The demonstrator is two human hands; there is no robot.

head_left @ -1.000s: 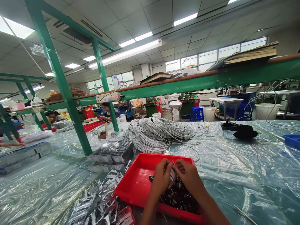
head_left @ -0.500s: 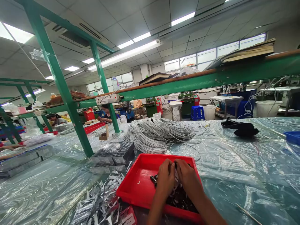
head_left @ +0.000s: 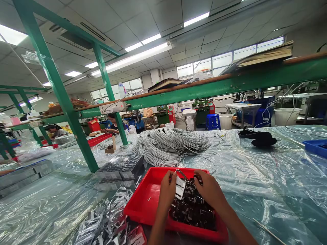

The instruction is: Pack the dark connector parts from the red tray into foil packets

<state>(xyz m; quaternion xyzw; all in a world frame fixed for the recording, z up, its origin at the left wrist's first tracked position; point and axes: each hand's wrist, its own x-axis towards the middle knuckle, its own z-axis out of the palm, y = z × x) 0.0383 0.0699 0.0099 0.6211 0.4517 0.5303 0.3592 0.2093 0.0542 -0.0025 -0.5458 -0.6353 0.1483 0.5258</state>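
A red tray (head_left: pixel 146 190) lies in front of me, with many small black and metallic parts (head_left: pixel 192 209) heaped in its right side. Over the tray, my left hand (head_left: pixel 167 187) pinches a flat white-silver piece (head_left: pixel 180 187) with dark slots and a looped top. My right hand (head_left: pixel 208 185) is at the tray's right side above the dark parts, its thumb and fingertips closed near a small dark item that is hard to make out. The two hands are apart.
Behind the tray lies a big coil of grey cable (head_left: pixel 171 146). Flat metal pieces (head_left: pixel 104 217) are piled left of it, near stacked boxes (head_left: pixel 120 170). A green frame (head_left: pixel 76 136) crosses the bench. A black cloth item (head_left: pixel 263 139) and blue tray (head_left: pixel 316 148) lie right.
My hands, close together before, have moved apart. The white-silver piece in my left hand now shows clearly, and more of the dark parts are uncovered. The view has shifted slightly.
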